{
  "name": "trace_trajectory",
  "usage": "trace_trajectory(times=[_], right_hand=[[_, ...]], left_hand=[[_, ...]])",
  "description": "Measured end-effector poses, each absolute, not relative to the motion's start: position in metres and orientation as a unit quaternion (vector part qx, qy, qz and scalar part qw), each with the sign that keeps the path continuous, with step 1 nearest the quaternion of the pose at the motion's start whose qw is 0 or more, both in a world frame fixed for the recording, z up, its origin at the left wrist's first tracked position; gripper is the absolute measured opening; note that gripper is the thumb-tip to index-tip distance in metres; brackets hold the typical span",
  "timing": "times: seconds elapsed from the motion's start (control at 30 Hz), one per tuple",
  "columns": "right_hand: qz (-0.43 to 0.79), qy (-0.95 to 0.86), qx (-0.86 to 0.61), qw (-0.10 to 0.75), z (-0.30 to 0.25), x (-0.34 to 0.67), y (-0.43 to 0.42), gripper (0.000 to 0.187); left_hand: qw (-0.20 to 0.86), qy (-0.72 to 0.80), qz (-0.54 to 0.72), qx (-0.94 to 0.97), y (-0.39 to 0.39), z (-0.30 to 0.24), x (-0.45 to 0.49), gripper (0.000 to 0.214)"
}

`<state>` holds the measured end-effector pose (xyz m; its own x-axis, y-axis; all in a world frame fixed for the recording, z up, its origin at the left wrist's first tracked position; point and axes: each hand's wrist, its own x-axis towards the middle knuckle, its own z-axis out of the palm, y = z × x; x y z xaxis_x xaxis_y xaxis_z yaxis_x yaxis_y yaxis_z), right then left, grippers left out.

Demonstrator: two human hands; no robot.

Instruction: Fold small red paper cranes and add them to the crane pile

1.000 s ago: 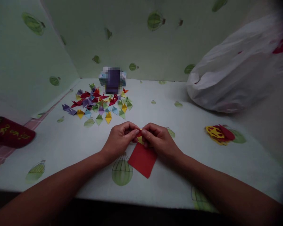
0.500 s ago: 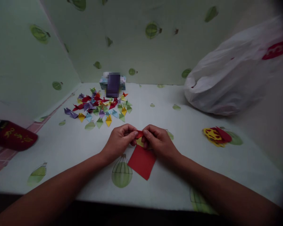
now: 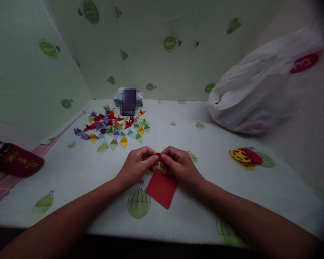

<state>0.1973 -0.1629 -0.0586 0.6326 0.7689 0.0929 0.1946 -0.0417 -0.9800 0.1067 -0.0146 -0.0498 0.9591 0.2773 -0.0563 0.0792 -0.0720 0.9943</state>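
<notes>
"Small red paper piece [image 3: 158,155]: where exactly is it?"

"Between the fingertips of both hands, at the near middle of the balloon-print tablecloth [image 3: 194,212]."

"And the fingers?"

"On the left hand [image 3: 137,163], thumb and forefinger are pinched together on the piece's left side; the other fingers curl in beneath. The right hand [image 3: 181,163] mirrors that, thumb and forefinger closed on the right side. Only a narrow gap parts the two thumbs."

"What's the yellow patch [image 3: 158,166] under it?"

"It shows just below the red, between the hands. I can't tell whether it's the same paper's other face."

"And the red square sheet [image 3: 162,189]?"

"Flat on the cloth, nearer the person, its upper right edge running under the right hand. Whether they touch, I can't tell."
</notes>
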Motion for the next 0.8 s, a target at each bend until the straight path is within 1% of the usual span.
trace_trajectory(times=[0.17,0.27,0.37,0.47,0.57,0.8], right_hand=[[0.227,-0.362,-0.69,0.584,-0.0591,0.1979,-0.1635,0.022],[0.246,-0.356,-0.682,0.59,-0.0603,0.1993,-0.1628,0.025],[0.243,-0.374,-0.689,0.571,-0.0609,0.2008,-0.1622,0.025],[0.204,-0.4,-0.709,0.543,-0.0607,0.2013,-0.1629,0.026],[0.16,-0.409,-0.722,0.534,-0.061,0.2008,-0.1636,0.024],[0.195,-0.429,-0.709,0.525,-0.0614,0.2032,-0.1624,0.026]], left_hand=[[0.686,0.122,0.071,0.713,-0.0158,-0.0488,0.106,0.019],[0.673,0.118,0.064,0.727,-0.0162,-0.0499,0.1055,0.018],[0.656,0.107,0.04,0.746,-0.0162,-0.0519,0.1056,0.016],[0.656,0.111,0.026,0.746,-0.0163,-0.0524,0.1063,0.016],[0.664,0.111,0.016,0.739,-0.0157,-0.0506,0.1067,0.019],[0.658,0.104,-0.008,0.746,-0.0109,-0.0501,0.1056,0.026]])
